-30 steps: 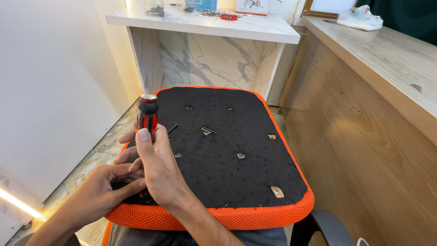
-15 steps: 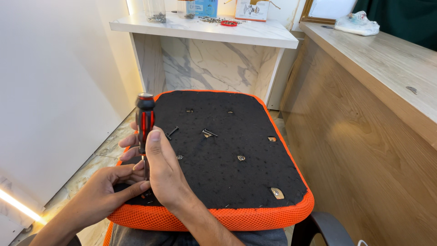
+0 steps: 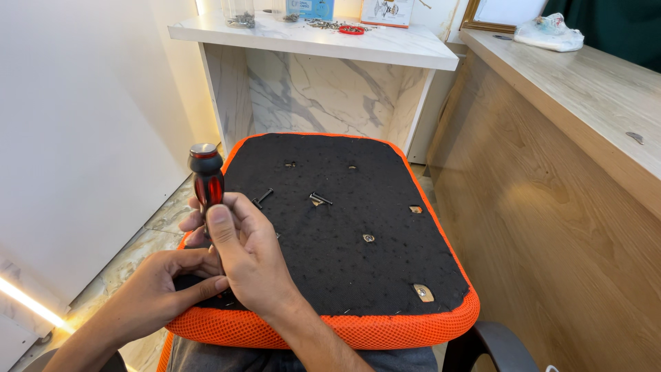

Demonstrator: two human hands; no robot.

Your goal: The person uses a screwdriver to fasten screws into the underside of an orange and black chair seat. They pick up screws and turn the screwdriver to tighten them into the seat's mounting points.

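Note:
An upturned chair seat (image 3: 358,227), black fabric underside with an orange mesh rim, lies across my lap. My right hand (image 3: 248,255) grips a red and black screwdriver (image 3: 206,180), held upright over the seat's near left corner. Its tip is hidden behind my fingers. My left hand (image 3: 162,289) rests at that same corner beneath the right hand, fingers pinched around something I cannot make out. Loose dark screws (image 3: 320,200) lie on the black fabric, and small mounting holes (image 3: 369,238) show further right.
A marble-look shelf (image 3: 310,34) with scattered small parts stands ahead. A wooden counter (image 3: 571,138) runs along the right. A white wall panel (image 3: 82,138) is close on the left, with tiled floor below. A black chair armrest (image 3: 492,341) shows at the bottom right.
The screwdriver has stayed upright at the near left corner. My right hand's grip has shifted slightly around the handle. My left hand has stayed at the corner.

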